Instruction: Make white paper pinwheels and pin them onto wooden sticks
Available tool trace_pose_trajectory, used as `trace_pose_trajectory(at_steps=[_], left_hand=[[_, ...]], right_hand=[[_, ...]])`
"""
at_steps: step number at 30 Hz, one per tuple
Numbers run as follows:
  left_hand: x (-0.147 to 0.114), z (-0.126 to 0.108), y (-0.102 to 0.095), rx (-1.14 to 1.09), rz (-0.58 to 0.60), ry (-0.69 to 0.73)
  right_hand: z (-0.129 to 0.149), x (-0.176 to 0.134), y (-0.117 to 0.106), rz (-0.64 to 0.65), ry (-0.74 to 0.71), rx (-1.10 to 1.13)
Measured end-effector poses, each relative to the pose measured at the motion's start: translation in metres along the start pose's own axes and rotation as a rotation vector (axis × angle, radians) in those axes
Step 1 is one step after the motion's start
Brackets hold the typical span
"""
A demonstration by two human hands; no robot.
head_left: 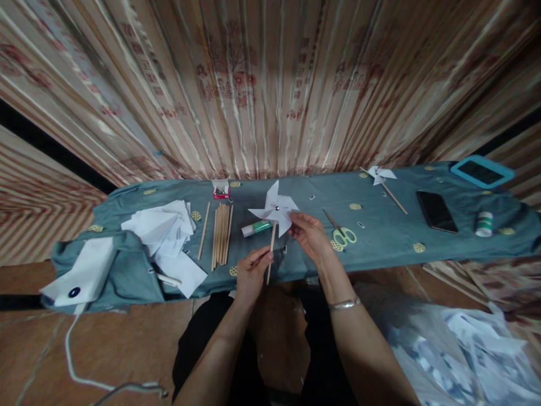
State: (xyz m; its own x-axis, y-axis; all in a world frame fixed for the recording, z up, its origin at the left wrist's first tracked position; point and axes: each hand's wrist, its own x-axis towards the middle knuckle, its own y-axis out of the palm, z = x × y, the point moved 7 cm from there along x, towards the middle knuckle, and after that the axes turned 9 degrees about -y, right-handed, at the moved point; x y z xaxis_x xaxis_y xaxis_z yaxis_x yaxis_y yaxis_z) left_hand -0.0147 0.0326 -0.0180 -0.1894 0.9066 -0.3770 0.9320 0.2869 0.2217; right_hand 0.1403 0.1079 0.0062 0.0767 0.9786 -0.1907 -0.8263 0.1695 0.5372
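Above the cloth-covered table (384, 242), the left hand (250, 275) pinches the stick (273, 237) of a white pinwheel (273, 202); the right hand (311, 235), half-curled, touches its blades, any grip unclear.

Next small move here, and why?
Probably nudge the held white paper pinwheel to test its spin: a shiny round pin head sits at its centre, the left hand grips the slim tan wooden stick below, and the right hand is at one blade.
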Motion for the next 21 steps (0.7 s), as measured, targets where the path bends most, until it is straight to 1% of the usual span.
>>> trace_pose_trajectory(at_steps=[4, 14, 18, 21], left_hand=[[0.0, -0.001, -0.001, -0.012, -0.015, 0.001], [0.0, -0.003, -0.002, -0.032, -0.003, 0.013], [0.0, -0.003, -0.002, -0.032, -0.009, 0.015], [0.001, -0.003, -0.003, -0.046, -0.02, 0.013]], right_hand=[[-0.006, 0.0, 0.004, 0.019, 0.024, 0.022], [-0.019, -0.004, 0.014, 0.05, 0.101, 0.105], [-0.024, -0.006, 0.016, 0.05, 0.109, 0.077], [-0.026, -0.011, 0.02, 0.087, 0.1, -0.001]])
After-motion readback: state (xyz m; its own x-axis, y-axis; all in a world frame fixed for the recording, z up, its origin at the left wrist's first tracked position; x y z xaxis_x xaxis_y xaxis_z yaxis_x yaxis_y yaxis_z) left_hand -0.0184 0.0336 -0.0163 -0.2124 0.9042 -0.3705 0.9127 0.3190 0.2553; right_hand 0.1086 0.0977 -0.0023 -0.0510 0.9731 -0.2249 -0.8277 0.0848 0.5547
